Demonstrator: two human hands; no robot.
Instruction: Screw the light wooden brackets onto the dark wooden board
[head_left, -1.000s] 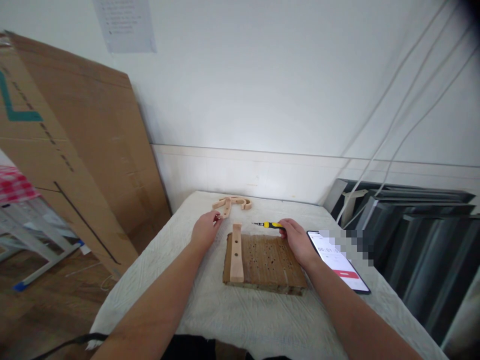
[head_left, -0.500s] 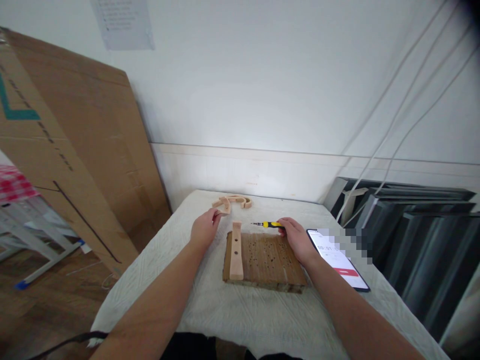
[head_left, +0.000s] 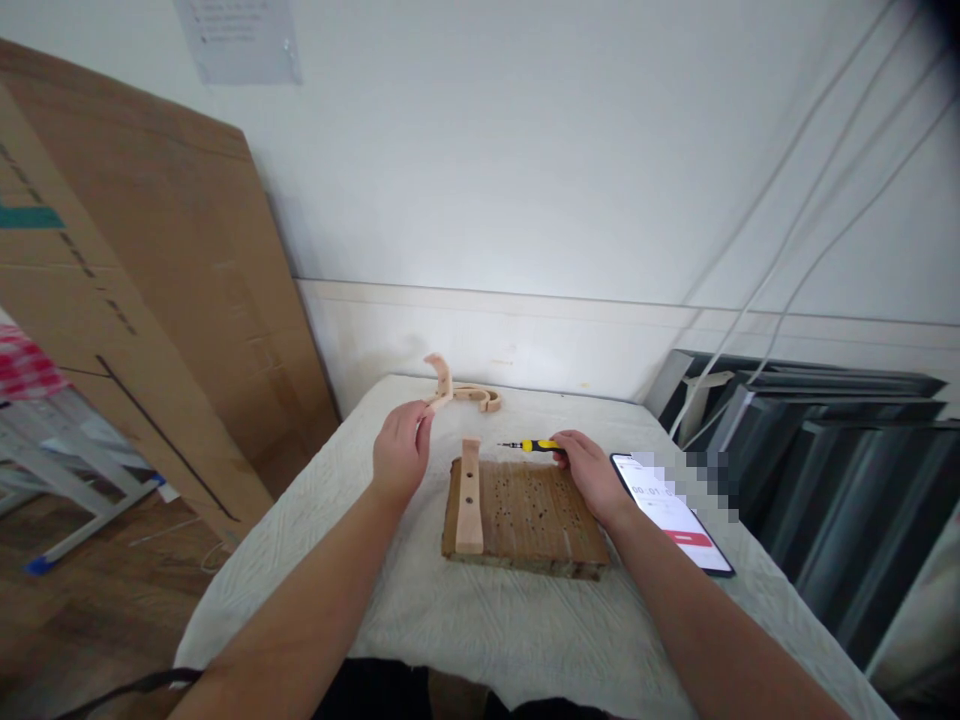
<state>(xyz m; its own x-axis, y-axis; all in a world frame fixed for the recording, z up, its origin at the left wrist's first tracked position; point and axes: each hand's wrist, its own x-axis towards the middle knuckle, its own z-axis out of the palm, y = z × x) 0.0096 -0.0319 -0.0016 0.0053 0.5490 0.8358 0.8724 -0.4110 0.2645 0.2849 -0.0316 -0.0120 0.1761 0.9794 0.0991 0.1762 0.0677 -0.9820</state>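
Observation:
My left hand (head_left: 403, 448) is closed on the lower end of a curved wooden hook (head_left: 441, 382), held upright above the far left of the table. Behind it lie more curved wooden hooks (head_left: 487, 398). A yellow and black screwdriver (head_left: 538, 445) is in my right hand (head_left: 585, 470), its tip pointing left above the far edge of a brown wooden board (head_left: 547, 515). The board's top has many small holes. Along its left side lies another wooden hook (head_left: 470, 510) with two dark holes, its upper end reaching past the board.
A phone (head_left: 671, 515) showing a timer lies right of the board on the cloth-covered table (head_left: 420, 610). A large cardboard box (head_left: 187, 250) stands at left. Dark panels (head_left: 810, 480) lean on the wall at right, with white cables (head_left: 780, 235) hanging above.
My left hand has raised the wooden hook from beside the others and turned it upright. The right hand still holds the screwdriver in about the same place. The view has shifted slightly.

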